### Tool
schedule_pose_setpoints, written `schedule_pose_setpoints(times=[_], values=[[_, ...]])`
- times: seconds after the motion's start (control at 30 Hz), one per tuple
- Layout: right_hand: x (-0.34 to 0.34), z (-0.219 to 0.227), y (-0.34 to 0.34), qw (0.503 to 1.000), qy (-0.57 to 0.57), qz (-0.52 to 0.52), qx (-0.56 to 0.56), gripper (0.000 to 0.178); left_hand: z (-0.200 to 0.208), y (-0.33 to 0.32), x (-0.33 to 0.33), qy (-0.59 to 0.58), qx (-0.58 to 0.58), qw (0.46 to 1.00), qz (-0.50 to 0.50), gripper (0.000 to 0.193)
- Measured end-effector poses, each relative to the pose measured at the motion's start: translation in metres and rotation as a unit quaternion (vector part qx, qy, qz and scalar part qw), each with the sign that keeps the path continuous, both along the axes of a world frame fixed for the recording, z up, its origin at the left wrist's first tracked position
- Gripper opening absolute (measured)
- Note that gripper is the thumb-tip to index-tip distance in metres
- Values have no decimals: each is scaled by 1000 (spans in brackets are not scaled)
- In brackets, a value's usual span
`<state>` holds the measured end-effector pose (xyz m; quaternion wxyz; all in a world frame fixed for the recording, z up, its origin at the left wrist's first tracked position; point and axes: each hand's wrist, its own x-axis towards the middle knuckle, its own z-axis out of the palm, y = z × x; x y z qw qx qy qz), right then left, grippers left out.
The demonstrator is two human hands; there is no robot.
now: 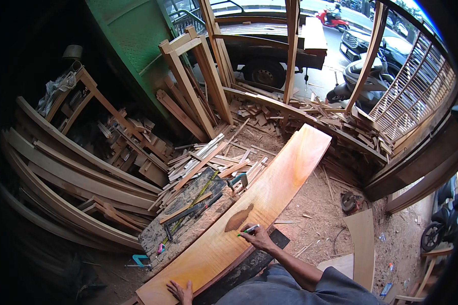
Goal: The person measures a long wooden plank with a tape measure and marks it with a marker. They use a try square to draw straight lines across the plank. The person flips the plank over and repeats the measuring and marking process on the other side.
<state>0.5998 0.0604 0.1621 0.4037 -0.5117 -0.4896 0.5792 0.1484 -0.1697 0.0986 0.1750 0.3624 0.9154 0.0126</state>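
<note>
Pressing flat near the close end of the long orange-brown plank [249,203], the left hand [180,291] lies open with fingers spread, while the right hand [259,236] pinches a green marker [248,230] tip-down beside the dark knot [239,217]. Judged risk: the plank overhangs its dark bench [188,223], so uneven pressure could shift it and skew the mark. Beyond, offcuts [208,157] and leaning frames [193,86] crowd the sawdust floor [315,203].

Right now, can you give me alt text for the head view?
A person's right hand holds a green pen to a long orange wooden plank while the left hand presses flat on its near end. Offcuts and sawdust cover the workshop floor around it.
</note>
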Motion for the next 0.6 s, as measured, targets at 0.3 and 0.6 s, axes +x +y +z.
schedule_pose_setpoints(times=[0.3, 0.6], values=[[-106, -25, -59, 947, -165, 144, 234, 35, 33, -18, -13, -45, 17, 995, -88, 113], [-199, -68, -108, 902, -349, 2, 253, 60, 70, -48, -76, -197, 109, 959, -170, 76]])
